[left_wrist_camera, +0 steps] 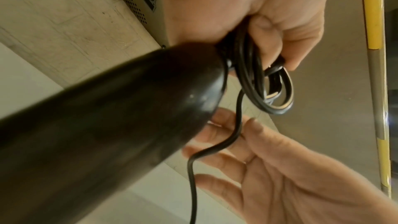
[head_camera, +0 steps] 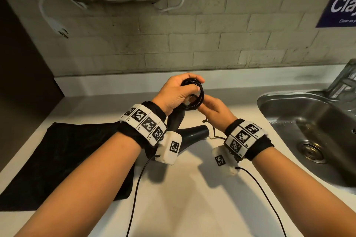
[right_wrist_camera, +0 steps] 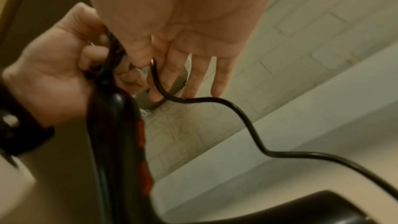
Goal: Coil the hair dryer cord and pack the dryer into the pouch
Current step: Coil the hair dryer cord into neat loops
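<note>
The left hand (head_camera: 176, 94) grips the coiled cord (head_camera: 193, 95) above the dryer (head_camera: 189, 134) to keep loops gathered, while the right hand's (head_camera: 212, 107) spread fingers (right_wrist_camera: 193, 77) guide the loose tail.

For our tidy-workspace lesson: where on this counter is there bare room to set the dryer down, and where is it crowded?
Bare counter lies in front, between the pouch and the sink, crossed only by thin wrist-camera cables. Another strip runs along the wall behind the hands. It is crowded mid-counter, where the dryer stands under the coiled cord.
</note>
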The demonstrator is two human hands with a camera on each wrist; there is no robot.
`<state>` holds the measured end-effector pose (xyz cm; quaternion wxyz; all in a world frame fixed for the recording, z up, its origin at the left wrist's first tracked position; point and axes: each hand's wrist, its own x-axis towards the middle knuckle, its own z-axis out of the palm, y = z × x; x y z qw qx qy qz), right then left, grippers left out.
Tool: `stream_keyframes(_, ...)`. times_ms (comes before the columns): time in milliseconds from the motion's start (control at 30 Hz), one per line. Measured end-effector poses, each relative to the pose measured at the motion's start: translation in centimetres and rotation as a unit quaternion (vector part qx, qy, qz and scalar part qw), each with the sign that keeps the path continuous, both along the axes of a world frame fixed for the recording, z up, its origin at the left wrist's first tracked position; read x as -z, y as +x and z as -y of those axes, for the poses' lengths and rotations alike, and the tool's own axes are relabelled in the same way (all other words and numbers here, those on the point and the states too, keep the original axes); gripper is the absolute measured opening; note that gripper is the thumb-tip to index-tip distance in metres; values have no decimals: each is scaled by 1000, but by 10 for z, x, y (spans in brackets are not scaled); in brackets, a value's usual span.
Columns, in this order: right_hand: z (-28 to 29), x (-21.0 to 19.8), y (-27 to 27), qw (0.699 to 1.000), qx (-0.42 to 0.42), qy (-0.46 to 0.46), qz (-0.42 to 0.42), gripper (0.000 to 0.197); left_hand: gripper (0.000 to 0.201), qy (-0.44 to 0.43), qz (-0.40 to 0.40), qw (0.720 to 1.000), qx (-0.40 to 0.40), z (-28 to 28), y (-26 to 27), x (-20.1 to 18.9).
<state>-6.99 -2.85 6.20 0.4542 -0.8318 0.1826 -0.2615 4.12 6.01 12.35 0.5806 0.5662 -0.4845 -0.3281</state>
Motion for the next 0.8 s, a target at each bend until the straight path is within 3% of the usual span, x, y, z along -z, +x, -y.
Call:
stream_keyframes(233, -1, -20, 7, 996, 14, 73, 53, 22, 33, 13, 19, 1000, 20, -1, 0, 2)
stream_keyframes(500, 24, -56, 13, 981, 91, -158, -69, 23, 27, 39, 64, 997, 3, 5, 1, 5)
stream_keyframes(567, 26, -63, 14, 975, 89, -187, -81, 24, 19, 42, 45, 998, 31, 4, -1, 2)
stream_keyframes(700, 25, -75, 12, 967, 104, -215, -88, 25, 30, 56, -12, 997, 45, 5, -2, 0)
stream_keyframes(800, 20, -89, 9, 956, 141, -245, -78, 26, 25, 33, -38, 998, 34, 5, -3, 1)
